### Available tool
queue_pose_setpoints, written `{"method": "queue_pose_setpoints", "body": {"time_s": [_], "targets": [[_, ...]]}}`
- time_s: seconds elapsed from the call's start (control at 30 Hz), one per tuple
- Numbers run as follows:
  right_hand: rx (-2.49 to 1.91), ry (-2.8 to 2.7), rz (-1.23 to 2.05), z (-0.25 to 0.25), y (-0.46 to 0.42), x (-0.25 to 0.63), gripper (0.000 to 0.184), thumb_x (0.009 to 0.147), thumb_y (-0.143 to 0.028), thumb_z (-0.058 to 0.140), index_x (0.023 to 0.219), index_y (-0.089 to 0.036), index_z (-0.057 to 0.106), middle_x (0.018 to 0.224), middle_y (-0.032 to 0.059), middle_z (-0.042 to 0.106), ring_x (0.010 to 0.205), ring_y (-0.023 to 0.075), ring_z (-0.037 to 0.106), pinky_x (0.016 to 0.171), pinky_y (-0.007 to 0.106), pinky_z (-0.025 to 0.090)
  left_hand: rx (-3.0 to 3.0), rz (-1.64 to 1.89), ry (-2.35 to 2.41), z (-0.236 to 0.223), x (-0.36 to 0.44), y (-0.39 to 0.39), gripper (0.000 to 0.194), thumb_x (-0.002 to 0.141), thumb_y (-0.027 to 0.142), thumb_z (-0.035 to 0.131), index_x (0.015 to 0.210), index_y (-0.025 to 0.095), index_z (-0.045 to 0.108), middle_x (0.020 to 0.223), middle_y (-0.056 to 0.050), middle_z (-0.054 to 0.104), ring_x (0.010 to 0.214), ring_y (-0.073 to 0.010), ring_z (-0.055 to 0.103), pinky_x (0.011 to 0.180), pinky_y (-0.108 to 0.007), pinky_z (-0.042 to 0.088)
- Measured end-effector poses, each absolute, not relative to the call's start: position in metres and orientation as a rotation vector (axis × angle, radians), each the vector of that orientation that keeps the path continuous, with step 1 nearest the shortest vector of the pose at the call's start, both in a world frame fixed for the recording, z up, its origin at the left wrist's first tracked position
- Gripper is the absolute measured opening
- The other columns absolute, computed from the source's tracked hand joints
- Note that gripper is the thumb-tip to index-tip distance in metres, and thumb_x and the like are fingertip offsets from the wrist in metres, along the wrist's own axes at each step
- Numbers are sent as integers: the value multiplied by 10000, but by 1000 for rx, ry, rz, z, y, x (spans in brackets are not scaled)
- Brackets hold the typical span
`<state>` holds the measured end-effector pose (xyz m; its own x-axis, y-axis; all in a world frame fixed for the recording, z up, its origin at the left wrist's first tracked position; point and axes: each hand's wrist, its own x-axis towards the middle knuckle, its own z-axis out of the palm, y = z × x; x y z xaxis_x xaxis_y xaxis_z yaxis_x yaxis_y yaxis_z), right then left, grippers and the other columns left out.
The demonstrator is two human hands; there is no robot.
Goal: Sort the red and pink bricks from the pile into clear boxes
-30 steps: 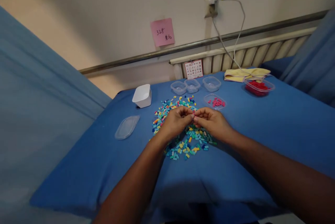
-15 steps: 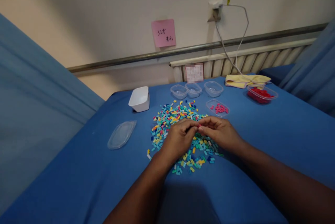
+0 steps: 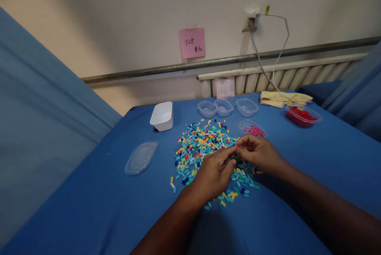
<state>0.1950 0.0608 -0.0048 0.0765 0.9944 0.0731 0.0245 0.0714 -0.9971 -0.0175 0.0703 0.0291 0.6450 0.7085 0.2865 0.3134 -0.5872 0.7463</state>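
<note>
A heap of small coloured blocks in teal, yellow, blue and red lies on the blue cloth. My left hand rests over the near side of the heap, fingers curled, thumb and forefinger pinched toward my right hand. My right hand sits at the heap's right edge, fingers curled in a pinch that meets the left fingertips. What the fingertips hold is too small to make out. A shallow clear dish with pink pieces stands just beyond my right hand.
A white tub and a clear lid lie to the left. Three clear cups stand behind the heap. A clear box of red pieces and a yellow cloth are at the far right.
Both hands have drifted right and nearer to me across the heap, staying pinched together. The camera has tilted slightly.
</note>
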Motion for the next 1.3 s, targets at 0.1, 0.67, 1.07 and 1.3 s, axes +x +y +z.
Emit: {"method": "queue_pose_setpoints", "body": {"time_s": [0.1,0.67,1.07,1.3], "targets": [[-1311,-1394,918,1,75,225,366,822,-539,816,963,-213,727,752,6,712,635,160,631,591,285,505,2292,746,761,31,-21,72,491,1077,264,603,1568,254,605,1540,-65,676,1406,-227,656,1208,-436,541],[-1852,-1995,-119,-19,114,305,346,1045,-316,541,1210,-180,813,1163,155,815,1041,327,759,852,415,569,2386,904,1468,19,-86,147,315,1053,256,561,1258,181,787,1338,-122,781,1319,-304,709,1196,-526,543],[-1069,-2401,265,-4,63,207,521,1122,-452,554,1571,-197,628,1637,162,600,1524,325,552,1260,533,459,2679,622,1007,28,-66,121,379,1098,342,565,1410,199,723,1534,-116,673,1451,-269,612,1252,-477,477],[-1162,-2597,493,-1,44,197,846,1098,-694,488,1757,-184,343,1802,161,305,1679,346,289,1378,583,239,2697,114,1061,22,-62,109,632,1161,473,386,1677,114,445,1766,-204,347,1681,-332,270,1359,-578,287]]}}
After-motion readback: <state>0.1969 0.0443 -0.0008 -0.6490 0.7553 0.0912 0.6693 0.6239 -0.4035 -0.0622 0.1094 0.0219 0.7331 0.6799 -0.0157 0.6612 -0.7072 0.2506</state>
